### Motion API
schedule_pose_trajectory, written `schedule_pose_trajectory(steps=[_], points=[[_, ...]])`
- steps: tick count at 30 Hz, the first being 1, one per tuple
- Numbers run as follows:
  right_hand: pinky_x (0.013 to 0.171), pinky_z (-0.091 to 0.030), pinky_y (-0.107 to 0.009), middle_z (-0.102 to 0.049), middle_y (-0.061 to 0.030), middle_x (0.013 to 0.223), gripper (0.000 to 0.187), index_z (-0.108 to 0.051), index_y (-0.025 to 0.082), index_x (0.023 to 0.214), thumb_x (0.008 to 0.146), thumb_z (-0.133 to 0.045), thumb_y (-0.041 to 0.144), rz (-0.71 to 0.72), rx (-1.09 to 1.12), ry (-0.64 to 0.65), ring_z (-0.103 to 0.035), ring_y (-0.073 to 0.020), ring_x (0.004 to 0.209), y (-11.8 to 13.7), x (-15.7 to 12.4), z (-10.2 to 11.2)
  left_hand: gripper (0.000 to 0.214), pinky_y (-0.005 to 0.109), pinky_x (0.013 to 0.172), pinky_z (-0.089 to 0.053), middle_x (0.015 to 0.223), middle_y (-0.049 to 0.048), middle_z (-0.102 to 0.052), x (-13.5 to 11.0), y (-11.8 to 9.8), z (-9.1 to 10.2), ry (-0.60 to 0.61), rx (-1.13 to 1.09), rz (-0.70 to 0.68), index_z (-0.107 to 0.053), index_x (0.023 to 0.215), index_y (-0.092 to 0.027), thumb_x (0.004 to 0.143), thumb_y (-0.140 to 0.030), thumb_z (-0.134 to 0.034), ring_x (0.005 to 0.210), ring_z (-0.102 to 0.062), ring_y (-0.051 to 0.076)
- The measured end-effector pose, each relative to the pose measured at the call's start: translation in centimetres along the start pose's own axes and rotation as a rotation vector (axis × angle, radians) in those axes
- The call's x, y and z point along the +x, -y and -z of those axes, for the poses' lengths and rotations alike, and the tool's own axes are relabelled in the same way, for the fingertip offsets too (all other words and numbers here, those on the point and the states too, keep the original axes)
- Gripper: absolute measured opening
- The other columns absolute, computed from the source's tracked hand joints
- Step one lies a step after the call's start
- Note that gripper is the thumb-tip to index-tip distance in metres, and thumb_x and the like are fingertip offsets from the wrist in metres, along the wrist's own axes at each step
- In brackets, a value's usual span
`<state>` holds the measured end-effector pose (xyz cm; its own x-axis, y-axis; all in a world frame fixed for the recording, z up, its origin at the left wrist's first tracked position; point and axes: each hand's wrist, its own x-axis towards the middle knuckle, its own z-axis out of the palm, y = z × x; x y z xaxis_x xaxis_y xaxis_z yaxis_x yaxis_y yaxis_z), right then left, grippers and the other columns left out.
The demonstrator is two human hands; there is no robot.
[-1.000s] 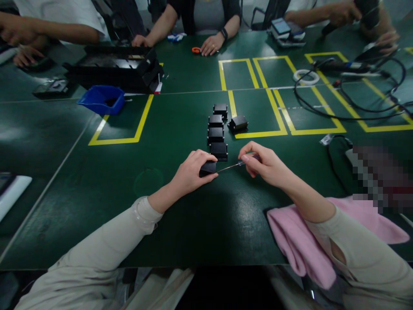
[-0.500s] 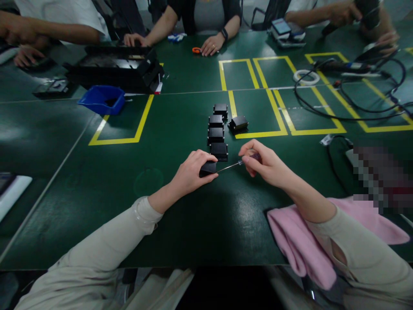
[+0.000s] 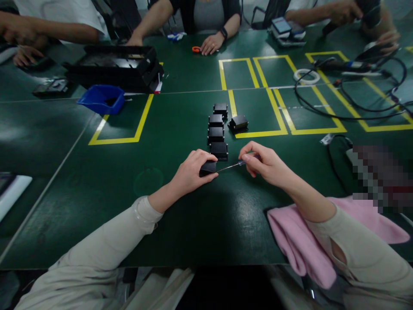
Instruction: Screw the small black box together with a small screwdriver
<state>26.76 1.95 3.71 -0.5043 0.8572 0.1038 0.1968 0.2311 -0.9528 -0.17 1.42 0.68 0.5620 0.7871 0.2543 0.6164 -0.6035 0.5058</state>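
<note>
My left hand (image 3: 193,170) grips a small black box (image 3: 208,168) between thumb and fingers, low over the green table. In my right hand (image 3: 263,161) is a screwdriver (image 3: 241,163) with a see-through handle. Its thin shaft points left, and the tip meets the right end of the box by my left thumb; the exact contact point is too small to make out. Just beyond, several like black boxes stand in a column, the nearest black box (image 3: 219,150) close to my left fingertips. Another black box (image 3: 238,123) sits askew right of the column.
A blue bin (image 3: 102,100) and a large black tray (image 3: 111,71) stand at the far left. Black cables (image 3: 342,116) sprawl at the right. A pink cloth (image 3: 290,232) lies under my right forearm. Co-workers' hands, one hand (image 3: 211,44) among them, are across the table (image 3: 180,241).
My right hand has shifted and turned slightly on the screwdriver. My left hand and the box stay put. Across the table, a co-worker's hand has moved behind the black tray.
</note>
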Motion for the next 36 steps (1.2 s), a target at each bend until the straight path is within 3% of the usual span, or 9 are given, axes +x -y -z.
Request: schedule_pose_trajectory(steps=[5,19,23,28,32,36], points=[[0.048,-0.039,-0.022,-0.05,0.0089,0.061,0.013,-0.05,0.02,0.1,0.102,-0.055,0.031,0.034,0.019,-0.014,-0.051,-0.0082,0.048,-0.06,-0.04,-0.02,0.033,0.041,0.096,-0.048,0.12,0.0086,-0.065,0.02,0.08,-0.01,0.001,0.001,-0.001,-0.059,0.121,-0.02,0.093,-0.031,-0.071,0.113,-0.059,0.026],[0.045,-0.034,-0.022,-0.049,0.0093,0.054,0.016,-0.052,0.02,0.096,0.104,-0.053,0.033,-0.002,-0.001,0.006,-0.048,-0.0081,0.043,-0.05,-0.03,0.02,0.033,0.041,0.095,-0.048,0.12,0.0088,-0.065,-0.01,0.17,-0.03,-0.005,-0.002,-0.012,-0.059,0.121,-0.019,0.093,-0.031,-0.072,0.112,-0.059,0.026],[0.048,-0.039,-0.021,-0.051,0.0089,0.06,0.008,-0.051,0.019,0.101,0.101,-0.054,0.026,0.033,0.013,-0.023,-0.051,-0.0076,0.046,-0.07,-0.03,-0.03,0.033,0.041,0.096,-0.048,0.119,0.0085,-0.065,0.01,0.07,0.0,-0.01,-0.008,-0.011,-0.059,0.12,-0.02,0.092,-0.03,-0.072,0.112,-0.059,0.026],[0.045,-0.035,-0.021,-0.048,0.0094,0.054,0.017,-0.053,0.019,0.095,0.103,-0.053,0.034,-0.009,-0.006,0.002,-0.048,-0.0079,0.043,-0.12,-0.04,-0.04,0.033,0.042,0.096,-0.048,0.119,0.0084,-0.065,0.01,0.07,-0.03,-0.005,-0.003,-0.008,-0.059,0.121,-0.02,0.093,-0.031,-0.071,0.112,-0.059,0.026],[0.048,-0.039,-0.021,-0.051,0.0089,0.06,0.01,-0.052,0.018,0.102,0.101,-0.054,0.028,0.034,0.001,-0.017,-0.051,-0.0079,0.047,-0.13,-0.02,0.01,0.034,0.041,0.096,-0.048,0.12,0.0084,-0.064,-0.03,0.17,-0.09,-0.006,0.003,-0.009,-0.059,0.121,-0.02,0.093,-0.031,-0.072,0.113,-0.059,0.026],[0.046,-0.036,-0.022,-0.049,0.0091,0.057,0.015,-0.052,0.019,0.097,0.103,-0.054,0.033,0.022,0.0,-0.004,-0.049,-0.0079,0.045,-0.14,-0.03,-0.02,0.034,0.041,0.096,-0.048,0.12,0.0085,-0.064,-0.01,0.18,-0.07,-0.002,0.005,-0.008,-0.059,0.121,-0.02,0.093,-0.032,-0.072,0.113,-0.059,0.026]])
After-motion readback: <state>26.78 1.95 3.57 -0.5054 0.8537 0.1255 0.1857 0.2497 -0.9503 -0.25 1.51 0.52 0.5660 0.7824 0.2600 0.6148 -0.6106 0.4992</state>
